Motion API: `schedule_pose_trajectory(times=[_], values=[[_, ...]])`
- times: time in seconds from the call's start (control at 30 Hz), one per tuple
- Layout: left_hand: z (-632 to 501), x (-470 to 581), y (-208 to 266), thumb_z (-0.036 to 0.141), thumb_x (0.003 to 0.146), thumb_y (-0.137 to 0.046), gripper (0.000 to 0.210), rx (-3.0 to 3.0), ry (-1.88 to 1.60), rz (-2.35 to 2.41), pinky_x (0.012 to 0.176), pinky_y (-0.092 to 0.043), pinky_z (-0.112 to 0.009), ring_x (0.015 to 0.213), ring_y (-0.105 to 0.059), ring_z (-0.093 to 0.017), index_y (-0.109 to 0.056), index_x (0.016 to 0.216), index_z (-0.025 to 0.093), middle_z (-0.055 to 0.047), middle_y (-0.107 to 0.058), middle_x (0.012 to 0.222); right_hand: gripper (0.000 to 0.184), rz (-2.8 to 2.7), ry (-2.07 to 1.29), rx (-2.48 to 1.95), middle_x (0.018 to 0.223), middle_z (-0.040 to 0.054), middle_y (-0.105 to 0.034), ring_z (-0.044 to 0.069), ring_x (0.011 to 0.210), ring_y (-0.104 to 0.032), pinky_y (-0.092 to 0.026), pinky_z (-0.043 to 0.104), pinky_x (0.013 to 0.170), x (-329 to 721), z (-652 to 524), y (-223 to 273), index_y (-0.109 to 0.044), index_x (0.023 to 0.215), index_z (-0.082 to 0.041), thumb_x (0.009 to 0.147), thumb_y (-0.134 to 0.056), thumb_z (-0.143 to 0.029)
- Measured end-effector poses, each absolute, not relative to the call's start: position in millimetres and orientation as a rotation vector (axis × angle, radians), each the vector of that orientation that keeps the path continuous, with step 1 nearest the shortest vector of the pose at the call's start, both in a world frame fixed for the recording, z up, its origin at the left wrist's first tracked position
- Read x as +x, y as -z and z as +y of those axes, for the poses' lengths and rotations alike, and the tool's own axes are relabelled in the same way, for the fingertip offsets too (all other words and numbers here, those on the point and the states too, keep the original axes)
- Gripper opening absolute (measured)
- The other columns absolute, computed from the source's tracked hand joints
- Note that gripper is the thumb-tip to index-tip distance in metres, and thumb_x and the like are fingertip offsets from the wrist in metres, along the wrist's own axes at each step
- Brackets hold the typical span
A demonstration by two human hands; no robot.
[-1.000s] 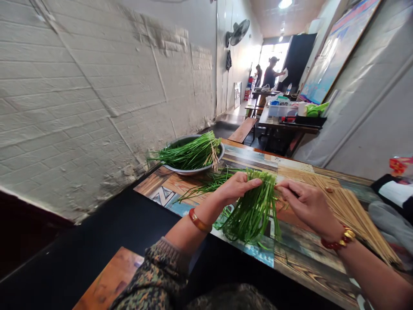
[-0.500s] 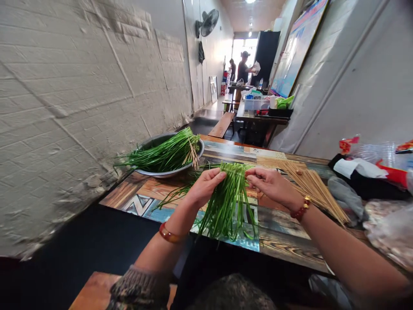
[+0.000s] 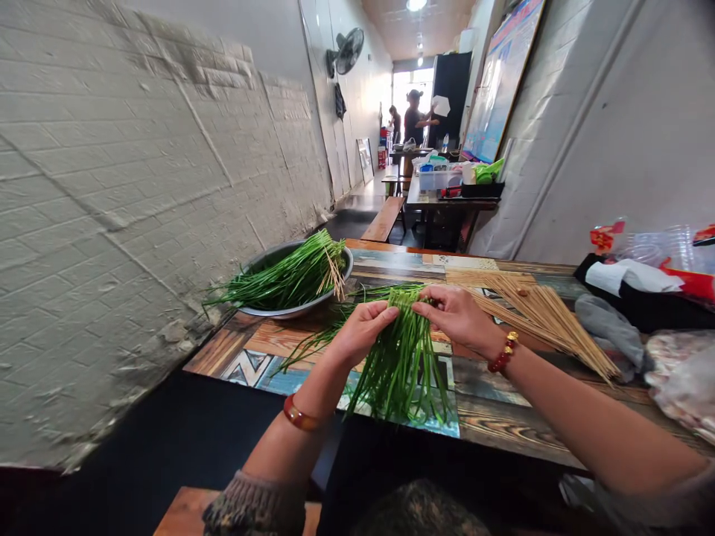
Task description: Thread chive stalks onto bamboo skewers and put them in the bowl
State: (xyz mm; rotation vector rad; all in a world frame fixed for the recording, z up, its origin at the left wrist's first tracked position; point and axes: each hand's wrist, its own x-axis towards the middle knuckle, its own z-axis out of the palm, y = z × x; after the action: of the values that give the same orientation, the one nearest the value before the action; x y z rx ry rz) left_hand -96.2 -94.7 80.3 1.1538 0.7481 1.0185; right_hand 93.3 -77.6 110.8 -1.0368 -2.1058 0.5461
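Observation:
A bunch of chives hangs between my hands, its pale cut ends up and its green leaves fanning down over the table edge. My left hand pinches the ends from the left, thumb on top. With thumb and fingers closed, my right hand grips the bunch at its right side. Whether a thin skewer runs through the ends is hidden by the fingers. More loose chives lie on the table behind my left hand. Bamboo skewers are spread to the right of my right hand.
A metal basin at the left holds chives with skewers through their ends. Grey plastic bags and a black item with white paper lie at the right of the patterned table. Beyond stand a bench, another table and two people.
My right hand has moved left from beside the bunch onto its upper ends. The left hand keeps its pinch. The view has shifted slightly, and a distant person's white item is held differently.

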Motion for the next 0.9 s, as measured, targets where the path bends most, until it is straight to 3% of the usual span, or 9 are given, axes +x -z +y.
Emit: schedule_pose_trajectory(times=[0.1, 0.27, 0.43, 0.57, 0.8, 0.9], values=[[-91, -95, -84, 0.042, 0.072, -0.071, 0.034, 1.167, -0.974, 0.765, 0.061, -0.043, -0.022, 0.06, -0.055, -0.01, -0.069, 0.081, 0.009, -0.004, -0.066, 0.071, 0.023, -2.053, -0.661, -1.027, 0.065, -0.001, -0.057, 0.01, 0.05, -0.054, -0.039, 0.021, 0.045, 98, -80, -111, -0.059, 0.071, -0.018, 0.085, -0.054, -0.035], [-87, -93, -95, 0.042, 0.074, -0.069, 0.037, 1.275, -0.956, 0.723, 0.067, -0.043, -0.023, 0.069, -0.057, -0.012, -0.068, 0.093, 0.01, -0.005, -0.066, 0.079, 0.024, -2.003, -0.862, -1.073, 0.064, -0.0013, -0.06, 0.009, 0.045, -0.057, -0.041, 0.02, 0.042, 106, -80, -113, -0.059, 0.073, -0.018, 0.083, -0.054, -0.04], [-80, -89, -98, 0.044, 0.076, -0.066, 0.034, 1.344, -0.985, 0.824, 0.055, -0.035, -0.019, 0.056, -0.046, -0.006, -0.063, 0.075, 0.01, 0.001, -0.057, 0.065, 0.025, -1.992, -0.936, -1.151, 0.049, -0.0032, -0.056, 0.01, 0.04, -0.054, -0.04, 0.02, 0.038, 114, -77, -113, -0.061, 0.077, -0.018, 0.083, -0.055, -0.042], [-68, -90, -96, 0.046, 0.075, -0.065, 0.036, 1.34, -1.014, 0.869, 0.051, -0.032, -0.018, 0.052, -0.042, -0.005, -0.058, 0.069, 0.011, 0.003, -0.052, 0.06, 0.035, -1.994, -1.009, -1.136, 0.054, -0.0003, -0.063, 0.01, 0.041, -0.055, -0.043, 0.02, 0.04, 125, -74, -114, -0.062, 0.08, -0.017, 0.09, -0.041, -0.044], [-50, -94, -99, 0.041, 0.069, -0.072, 0.036, 1.268, -1.039, 0.861, 0.047, -0.028, -0.018, 0.047, -0.038, -0.004, -0.052, 0.06, 0.013, 0.004, -0.046, 0.053, 0.021, -2.122, -0.467, -1.156, 0.072, 0.0004, -0.071, 0.014, 0.063, -0.061, -0.043, 0.025, 0.057, 143, -73, -112, -0.07, 0.078, -0.021, 0.085, -0.053, -0.031], [-49, -91, -100, 0.043, 0.067, -0.074, 0.038, 1.262, -1.018, 0.852, 0.049, -0.029, -0.018, 0.049, -0.041, -0.005, -0.053, 0.061, 0.012, 0.004, -0.049, 0.054, 0.021, -2.141, -0.407, -1.168, 0.073, -0.0004, -0.071, 0.014, 0.064, -0.061, -0.041, 0.025, 0.059, 144, -74, -111, -0.07, 0.077, -0.02, 0.086, -0.052, -0.027]])
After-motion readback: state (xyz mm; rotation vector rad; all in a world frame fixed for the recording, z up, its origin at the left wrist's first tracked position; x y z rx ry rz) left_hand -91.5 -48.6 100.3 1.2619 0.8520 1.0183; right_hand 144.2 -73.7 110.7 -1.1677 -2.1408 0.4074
